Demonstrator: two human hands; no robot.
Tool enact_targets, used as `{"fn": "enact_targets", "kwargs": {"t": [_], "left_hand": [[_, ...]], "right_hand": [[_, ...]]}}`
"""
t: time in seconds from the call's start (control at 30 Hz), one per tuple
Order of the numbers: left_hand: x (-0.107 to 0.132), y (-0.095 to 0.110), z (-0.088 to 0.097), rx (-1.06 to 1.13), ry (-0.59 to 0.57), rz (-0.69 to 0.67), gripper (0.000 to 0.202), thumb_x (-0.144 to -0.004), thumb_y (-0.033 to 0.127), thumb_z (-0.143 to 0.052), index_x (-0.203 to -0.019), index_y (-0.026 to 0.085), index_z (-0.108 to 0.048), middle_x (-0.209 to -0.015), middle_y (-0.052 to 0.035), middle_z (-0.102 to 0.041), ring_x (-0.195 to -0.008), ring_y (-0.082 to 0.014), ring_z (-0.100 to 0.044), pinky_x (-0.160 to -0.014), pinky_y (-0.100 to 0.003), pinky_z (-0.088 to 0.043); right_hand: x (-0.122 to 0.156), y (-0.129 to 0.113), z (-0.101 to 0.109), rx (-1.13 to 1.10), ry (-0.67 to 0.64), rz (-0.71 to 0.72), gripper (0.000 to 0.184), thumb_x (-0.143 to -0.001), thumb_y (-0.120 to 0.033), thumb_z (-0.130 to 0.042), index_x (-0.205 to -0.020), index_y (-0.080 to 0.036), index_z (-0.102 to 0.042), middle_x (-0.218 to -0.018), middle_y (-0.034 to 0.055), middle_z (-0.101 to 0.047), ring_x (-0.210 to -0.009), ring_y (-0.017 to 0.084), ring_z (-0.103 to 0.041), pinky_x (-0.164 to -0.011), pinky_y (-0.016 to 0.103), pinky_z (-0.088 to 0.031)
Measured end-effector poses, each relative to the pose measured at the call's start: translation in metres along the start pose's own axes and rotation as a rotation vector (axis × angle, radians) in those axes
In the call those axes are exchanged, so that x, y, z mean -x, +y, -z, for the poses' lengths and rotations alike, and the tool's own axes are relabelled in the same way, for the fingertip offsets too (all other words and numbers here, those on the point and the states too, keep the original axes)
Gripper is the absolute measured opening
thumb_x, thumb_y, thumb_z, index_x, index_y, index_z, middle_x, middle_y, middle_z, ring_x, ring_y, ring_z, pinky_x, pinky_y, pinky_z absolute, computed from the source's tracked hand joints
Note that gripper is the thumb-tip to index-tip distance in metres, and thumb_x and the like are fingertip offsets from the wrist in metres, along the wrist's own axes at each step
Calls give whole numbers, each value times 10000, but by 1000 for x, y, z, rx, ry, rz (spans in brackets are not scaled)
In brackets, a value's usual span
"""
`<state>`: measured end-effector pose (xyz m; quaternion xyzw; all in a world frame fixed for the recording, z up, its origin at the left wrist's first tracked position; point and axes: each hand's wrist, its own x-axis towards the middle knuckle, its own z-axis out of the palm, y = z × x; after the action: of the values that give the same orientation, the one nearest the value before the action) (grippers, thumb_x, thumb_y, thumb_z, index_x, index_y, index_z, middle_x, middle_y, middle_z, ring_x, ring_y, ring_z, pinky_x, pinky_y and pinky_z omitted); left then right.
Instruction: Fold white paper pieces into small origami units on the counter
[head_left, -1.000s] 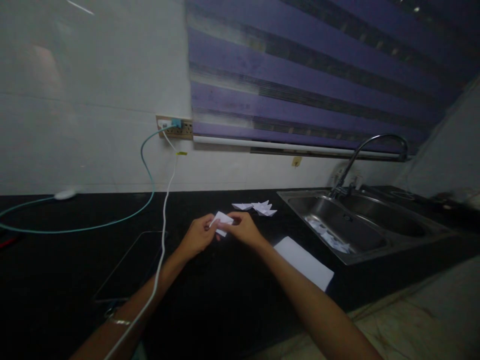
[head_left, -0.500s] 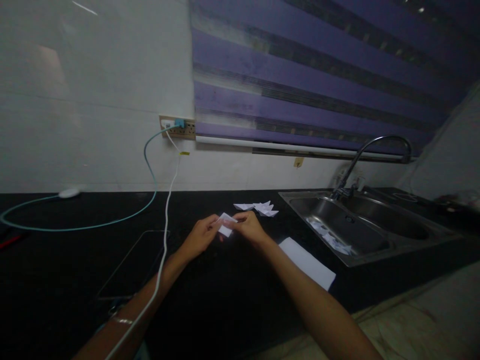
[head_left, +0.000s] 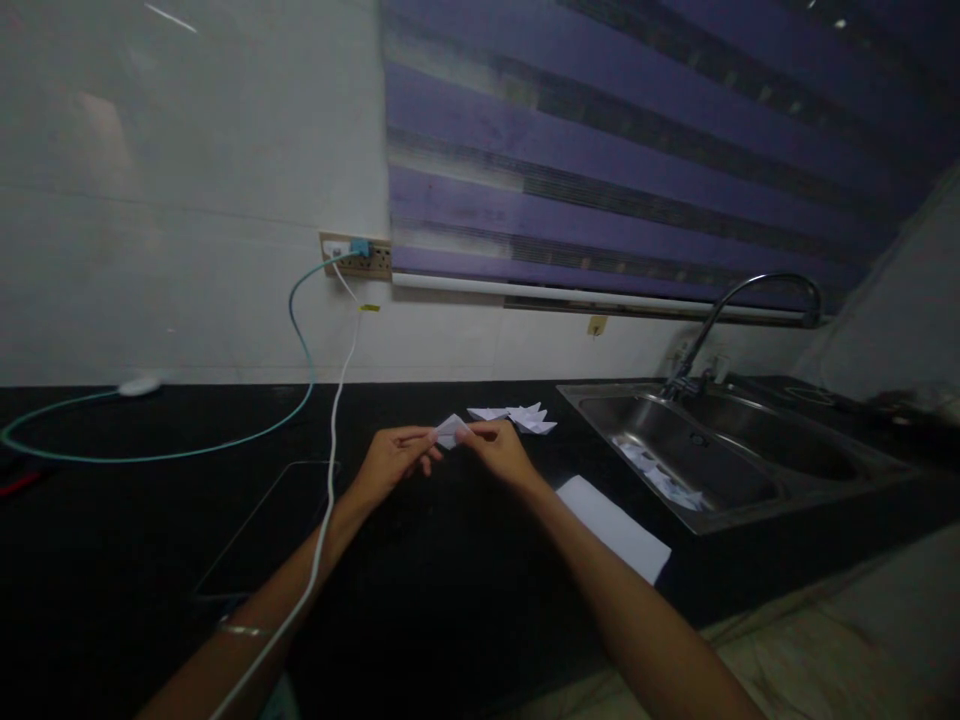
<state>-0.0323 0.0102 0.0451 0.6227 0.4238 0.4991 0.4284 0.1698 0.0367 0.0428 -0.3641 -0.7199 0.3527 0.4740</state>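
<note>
Between my hands is a small folded white paper (head_left: 451,430), shaped like a flattened diamond, held above the black countertop. My left hand (head_left: 394,460) pinches its left corner between thumb and fingers. The right corner is gripped by my right hand (head_left: 499,450), its thumb on the near side. Just beyond my right hand lie several pointed folded paper pieces (head_left: 531,417) on the counter. A stack of white paper sheets (head_left: 615,528) rests to the right of my right forearm.
A steel double sink (head_left: 694,440) with a curved faucet (head_left: 742,285) is at the right; more folded papers (head_left: 660,478) lie in its near-left edge. A white cable (head_left: 330,470) hangs across my left forearm. A teal cable (head_left: 225,450) loops over the counter at left.
The folded paper has turned from an upright square look to a flatter diamond and risen slightly. My left hand has shifted a little left, drawing its fingers toward the paper's left corner.
</note>
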Motion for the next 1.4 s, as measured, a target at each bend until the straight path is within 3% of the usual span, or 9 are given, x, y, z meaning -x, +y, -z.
{"fn": "enact_targets", "kwargs": {"t": [0.13, 0.3, 0.5, 0.63, 0.73, 0.93, 1.1, 1.27, 1.4], "left_hand": [[0, -3, -2, 146, 37, 78, 398, -784, 481, -690, -949, 120, -729, -849, -133, -747, -629, -173, -664, -409, -198, -327], [-2, -4, 0, 145, 88, 45, 312, -709, 374, -755, -913, 140, -720, -792, -88, -740, -564, -142, -617, -432, -213, -380], [-2, 2, -1, 58, 65, 22, 333, -679, 317, -765, -947, 124, -721, -796, -88, -751, -507, -126, -576, -454, -232, -408], [2, 9, -2, 38, 22, 25, 252, -717, 319, -735, -866, 116, -746, -682, -86, -731, -520, -151, -597, -456, -236, -395], [4, 14, -3, 62, 28, 31, 236, -729, 316, -730, -848, 113, -755, -668, -79, -731, -513, -141, -590, -457, -230, -385], [4, 11, 0, 152, 17, 18, 361, -750, 317, -720, -1051, 119, -743, -749, -95, -755, -631, -180, -657, -467, -226, -392], [1, 5, 0, 98, 76, 24, 413, -758, 368, -726, -1072, 99, -738, -716, -89, -742, -514, -139, -589, -433, -223, -393], [0, 1, 3, 12, 91, -29, 421, -768, 394, -717, -1094, 128, -743, -705, -73, -740, -475, -112, -531, -436, -215, -382], [0, 0, 4, -44, 126, -99, 297, -745, 367, -724, -940, 150, -782, -723, -74, -743, -514, -131, -556, -456, -225, -385]], "right_hand": [[2, -1, -3, -154, -62, -54, 335, -829, -428, -661, -1001, -159, -764, -718, 28, -699, -557, 125, -572, -580, 267, -471], [2, -4, -7, -350, -73, -166, 314, -770, -406, -697, -950, -159, -767, -959, 91, -723, -773, 187, -668, -627, 315, -568], [0, 6, -8, -286, 61, -159, 470, -756, -363, -737, -1163, -137, -671, -767, 62, -731, -619, 175, -676, -621, 325, -575], [-2, 14, -9, -272, 87, -146, 361, -767, -386, -730, -1010, -119, -725, -809, 93, -743, -654, 194, -692, -652, 340, -572], [-1, 15, -9, -309, 33, -139, 402, -752, -397, -747, -1053, -131, -728, -881, 102, -748, -683, 199, -697, -678, 356, -571], [0, 13, -7, -407, -27, -143, 413, -727, -409, -766, -1048, -150, -747, -936, 95, -744, -753, 206, -697, -750, 380, -563], [-1, 15, -5, -400, -55, -134, 378, -751, -410, -751, -1033, -159, -759, -886, 77, -743, -709, 188, -681, -741, 382, -557], [-2, 18, -7, -372, -10, -113, 347, -762, -381, -739, -1038, -172, -763, -869, 73, -748, -671, 179, -669, -699, 369, -557], [0, 15, -11, -359, 65, -128, 272, -732, -283, -733, -978, -174, -781, -802, 65, -755, -633, 175, -673, -671, 338, -547]]}}
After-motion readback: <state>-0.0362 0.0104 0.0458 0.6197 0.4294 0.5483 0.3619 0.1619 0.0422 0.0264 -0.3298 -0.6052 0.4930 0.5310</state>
